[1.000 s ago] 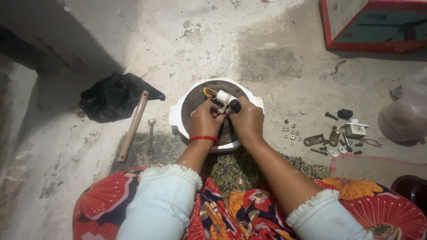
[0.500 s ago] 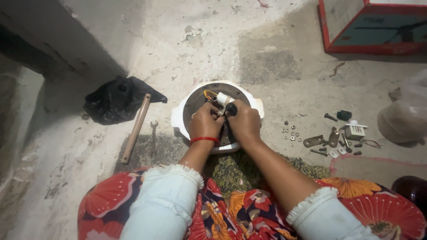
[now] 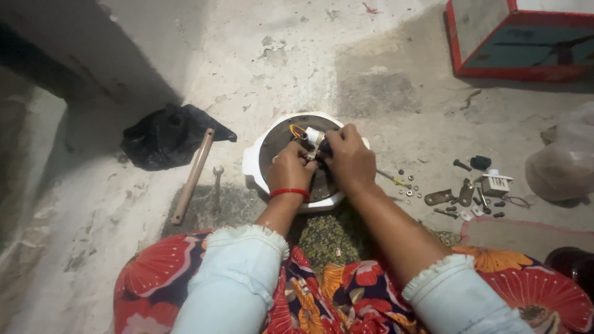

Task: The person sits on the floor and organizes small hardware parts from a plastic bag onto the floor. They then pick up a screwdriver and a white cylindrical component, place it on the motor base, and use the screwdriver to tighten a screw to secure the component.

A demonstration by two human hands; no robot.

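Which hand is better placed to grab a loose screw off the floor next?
Right, probably. The right hand is on the round appliance base, on the side where the loose screws and nuts lie. The left hand would have to cross over it.

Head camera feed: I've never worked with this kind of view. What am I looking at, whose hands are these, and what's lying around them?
There is no machine here: the one view comes from a camera worn on a person's head, looking down at their own two bare hands and lap.

The left hand, with a red bangle at the wrist, and the right hand meet over a round white appliance base that lies on the concrete floor. Together they pinch a small white part with wires at its top; the exact grip is hidden by the fingers.

To the left lie a wooden handle, a small spanner and a black bag. To the right are loose screws and small metal parts. A red-framed box stands at the top right.
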